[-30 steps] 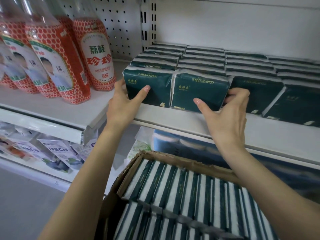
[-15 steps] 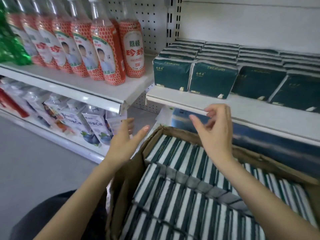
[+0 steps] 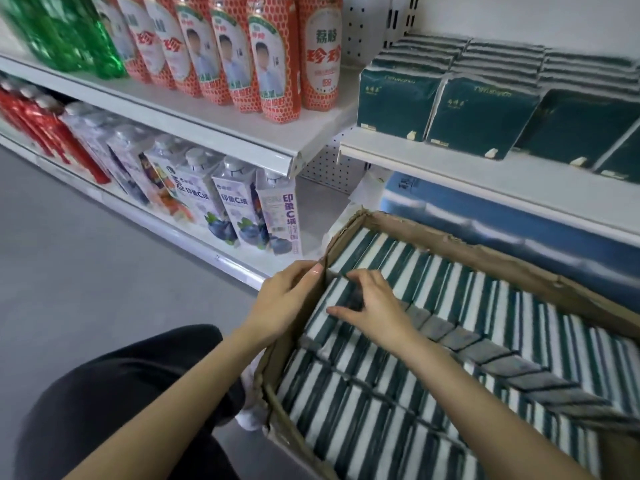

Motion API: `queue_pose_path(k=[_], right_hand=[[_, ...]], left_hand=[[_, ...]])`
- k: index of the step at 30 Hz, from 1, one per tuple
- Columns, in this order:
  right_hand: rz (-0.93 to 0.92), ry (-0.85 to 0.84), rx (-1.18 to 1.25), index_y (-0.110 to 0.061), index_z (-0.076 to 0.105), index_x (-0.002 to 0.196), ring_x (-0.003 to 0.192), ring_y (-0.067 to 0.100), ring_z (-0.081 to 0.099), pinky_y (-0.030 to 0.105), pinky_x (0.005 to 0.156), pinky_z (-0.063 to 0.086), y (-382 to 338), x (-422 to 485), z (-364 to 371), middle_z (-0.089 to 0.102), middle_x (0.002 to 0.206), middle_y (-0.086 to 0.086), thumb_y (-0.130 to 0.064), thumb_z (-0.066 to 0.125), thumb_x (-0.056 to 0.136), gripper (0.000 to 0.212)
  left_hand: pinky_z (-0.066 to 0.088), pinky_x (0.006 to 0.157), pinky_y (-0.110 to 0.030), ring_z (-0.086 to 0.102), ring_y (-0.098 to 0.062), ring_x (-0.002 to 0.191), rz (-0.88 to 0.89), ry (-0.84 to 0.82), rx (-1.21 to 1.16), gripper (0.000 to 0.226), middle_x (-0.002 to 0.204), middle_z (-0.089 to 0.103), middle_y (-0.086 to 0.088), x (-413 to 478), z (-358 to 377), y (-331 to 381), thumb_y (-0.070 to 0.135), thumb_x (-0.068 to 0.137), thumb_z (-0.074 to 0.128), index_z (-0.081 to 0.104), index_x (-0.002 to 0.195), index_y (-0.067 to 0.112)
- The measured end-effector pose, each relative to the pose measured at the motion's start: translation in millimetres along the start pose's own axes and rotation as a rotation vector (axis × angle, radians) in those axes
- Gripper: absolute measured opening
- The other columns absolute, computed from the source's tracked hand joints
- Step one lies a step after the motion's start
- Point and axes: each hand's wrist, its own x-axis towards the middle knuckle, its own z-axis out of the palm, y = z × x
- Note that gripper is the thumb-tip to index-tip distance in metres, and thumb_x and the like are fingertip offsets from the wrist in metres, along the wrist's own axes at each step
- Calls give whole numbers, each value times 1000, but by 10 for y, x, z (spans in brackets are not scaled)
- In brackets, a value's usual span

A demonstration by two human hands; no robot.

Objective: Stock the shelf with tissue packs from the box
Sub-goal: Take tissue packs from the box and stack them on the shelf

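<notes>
- Green bottles point(image 3: 69, 36): far left end of the upper left shelf point(image 3: 207, 129), blurred.
- Red bottles point(image 3: 41, 133): left end of the lower shelf, leaning in a row.
- Orange-red bottles point(image 3: 273, 64): a row with portrait labels that reaches the right end of the upper left shelf.
- Blueberry drink cartons point(image 3: 239, 209): lower shelf, at its front edge, under the orange-red bottles.
- Dark trouser leg point(image 3: 121, 393): lower left, over the grey floor point(image 3: 86, 271).
- Left hand point(image 3: 287, 299): pressed to the outside of the left wall of the cardboard box point(image 3: 485, 251), near the far left corner. The fingers are bent at the rim and one nail shows on the edge. I cannot tell whether they clasp the wall.
- Right hand point(image 3: 377, 306): inside the box by the left wall. The fingers are curled down at the far side and the thumb is spread to the near side, closing on the tops of a few tissue packs point(image 3: 450, 341).
- Tissue packs: green and white, standing on edge in tight rows that fill the box from wall to wall. None is lifted.
- Shelved packs point(image 3: 394, 102): dark green, upright at the left front corner of the right shelf point(image 3: 485, 168), with more ranked behind and to the right.
- Blue packages point(image 3: 519, 223): under the right shelf, behind the box's far wall.
</notes>
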Motion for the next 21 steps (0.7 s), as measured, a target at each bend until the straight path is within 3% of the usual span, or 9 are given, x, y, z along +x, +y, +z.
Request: queue_pose_path(k=[4, 9, 13, 16, 18, 21], right_hand=[[33, 34, 40, -19, 45, 132, 117, 16, 45, 33, 99, 42, -18, 19, 69, 40, 117, -4, -52, 75, 73, 73], [79, 59, 163, -18, 53, 123, 109, 13, 47, 28, 98, 42, 6, -30, 83, 39, 111, -5, -42, 81, 71, 64], [33, 84, 219, -26, 47, 100, 96, 7, 45, 19, 78, 39, 35, -137, 122, 44, 105, -8, -38, 82, 71, 47], [27, 61, 253, -25, 42, 91, 83, 0, 42, 16, 65, 32, 44, -157, 119, 44, 93, -13, -38, 82, 70, 48], [31, 27, 276, -22, 42, 93, 84, 1, 44, 16, 65, 33, 37, -160, 96, 47, 93, -12, -38, 82, 70, 49], [7, -42, 285, -26, 46, 105, 101, 6, 47, 9, 74, 36, 23, -160, 56, 49, 109, -8, -37, 81, 72, 49]], left_hand=[[38, 103, -24, 53, -3, 116, -14, -109, -82, 48, 126, 61, 14, 11, 42, -32, 56, 92, 48, 56, 131, 30], [31, 97, -10, 45, 2, 122, -9, -201, -149, 69, 134, 50, 19, -14, 51, -15, 67, 84, 46, 43, 143, 32], [32, 100, -15, 46, 3, 120, 3, -186, -137, 73, 129, 52, 23, -17, 66, -38, 72, 77, 44, 43, 141, 36], [28, 89, -5, 44, 3, 117, 11, -170, -117, 69, 126, 49, 23, -32, 68, -18, 64, 80, 42, 41, 142, 35], [28, 88, -5, 44, 2, 118, 23, -172, -110, 67, 126, 49, 22, -31, 61, -18, 64, 84, 45, 41, 143, 33], [30, 96, -15, 45, -1, 120, 31, -181, -102, 68, 128, 50, 19, -42, 51, -9, 66, 85, 45, 40, 144, 32]])
